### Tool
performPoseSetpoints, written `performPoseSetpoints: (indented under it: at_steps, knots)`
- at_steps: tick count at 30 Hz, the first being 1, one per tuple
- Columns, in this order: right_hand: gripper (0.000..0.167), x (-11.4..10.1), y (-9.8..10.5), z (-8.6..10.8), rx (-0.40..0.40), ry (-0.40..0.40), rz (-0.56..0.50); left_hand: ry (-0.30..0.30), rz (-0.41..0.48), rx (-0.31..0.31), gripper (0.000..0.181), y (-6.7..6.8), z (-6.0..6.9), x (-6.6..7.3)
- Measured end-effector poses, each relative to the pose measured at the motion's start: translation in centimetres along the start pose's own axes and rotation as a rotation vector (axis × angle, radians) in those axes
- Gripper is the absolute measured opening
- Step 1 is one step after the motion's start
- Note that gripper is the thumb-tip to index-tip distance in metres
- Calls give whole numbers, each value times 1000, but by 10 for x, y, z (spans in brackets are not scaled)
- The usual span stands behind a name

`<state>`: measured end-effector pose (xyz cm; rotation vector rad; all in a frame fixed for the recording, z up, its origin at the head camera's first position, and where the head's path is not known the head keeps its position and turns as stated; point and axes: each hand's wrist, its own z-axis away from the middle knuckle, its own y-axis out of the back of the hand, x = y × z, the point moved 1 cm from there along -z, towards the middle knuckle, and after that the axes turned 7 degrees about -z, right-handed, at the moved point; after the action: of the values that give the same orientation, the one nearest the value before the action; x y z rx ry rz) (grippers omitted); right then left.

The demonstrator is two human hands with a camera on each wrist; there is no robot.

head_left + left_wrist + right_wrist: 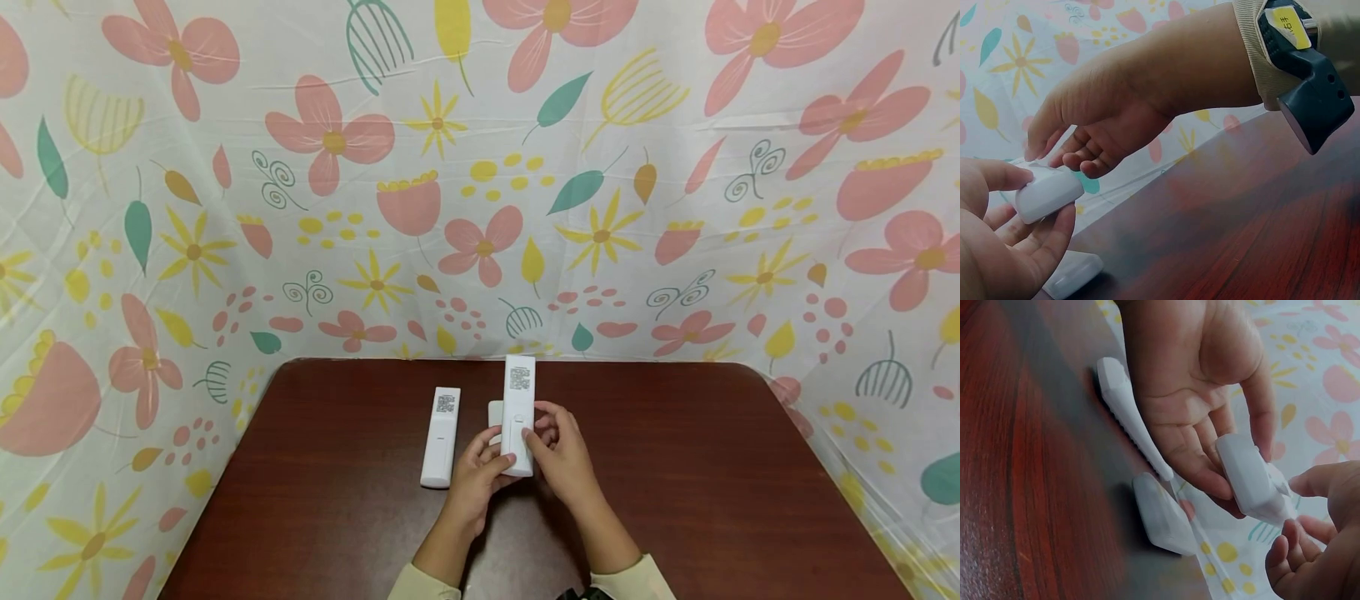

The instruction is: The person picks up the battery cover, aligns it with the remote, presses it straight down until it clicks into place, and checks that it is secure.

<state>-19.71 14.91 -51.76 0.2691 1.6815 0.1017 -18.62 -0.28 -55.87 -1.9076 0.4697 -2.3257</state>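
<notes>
A white remote control (519, 417) is held above the table, its back with a printed label facing up. My left hand (472, 482) grips its near end, the thumb on top and the fingers underneath. My right hand (564, 458) holds its right side, with the thumb on the back near a small mark on the cover. In the right wrist view, the right thumb touches the raised part of the held remote (1250, 478). To the left, a second white remote (440, 437) lies on the table, label up. Another white object (495, 417) is partly hidden behind the held remote.
The dark reddish-brown table (675, 475) has rounded far corners. A flower-patterned cloth (480, 167) hangs behind it and along both sides. The right wrist view shows the lying remote (1132, 419) and the other white object (1163, 515) close together.
</notes>
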Motion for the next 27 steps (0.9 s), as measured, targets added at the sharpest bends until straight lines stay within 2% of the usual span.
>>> performPoseSetpoints:
  at_steps: [5, 13, 23, 27]
  knots:
    - [49, 0, -1, -1, 2, -31, 9, 3, 1, 3, 56, 0, 0, 1]
    - [57, 0, -3, -5, -6, -87, -42, 1, 8, -5, 56, -1, 1, 2]
    - [59, 3, -4, -8, -39, -132, -74, -10, 6, -28, 56, -1, 1, 3]
    - [58, 0, -4, -9, -48, -153, -125, -21, 3, -39, 56, -1, 2, 4]
